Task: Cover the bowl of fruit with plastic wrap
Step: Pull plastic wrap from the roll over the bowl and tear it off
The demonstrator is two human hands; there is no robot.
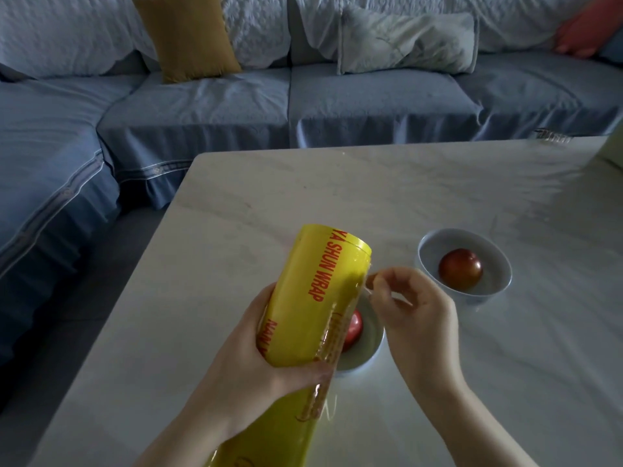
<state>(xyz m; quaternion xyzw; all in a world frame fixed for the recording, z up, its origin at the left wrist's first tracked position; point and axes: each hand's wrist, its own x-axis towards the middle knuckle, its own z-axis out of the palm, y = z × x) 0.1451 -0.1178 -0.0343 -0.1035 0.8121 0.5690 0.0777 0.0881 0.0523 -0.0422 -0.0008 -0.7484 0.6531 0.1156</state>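
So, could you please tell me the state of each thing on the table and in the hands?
Roll of wrap: held tilted above the near bowl, film edge loose.
Left hand: grips the roll.
Right hand: fingers pinch the film edge.
Near bowl: uncovered, near fruit inside, partly hidden by the roll.
Far bowl: uncovered, far fruit inside.

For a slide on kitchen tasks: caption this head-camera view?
Left hand holds the yellow wrap roll above a bowl of fruit while the right hand pinches its film edge.
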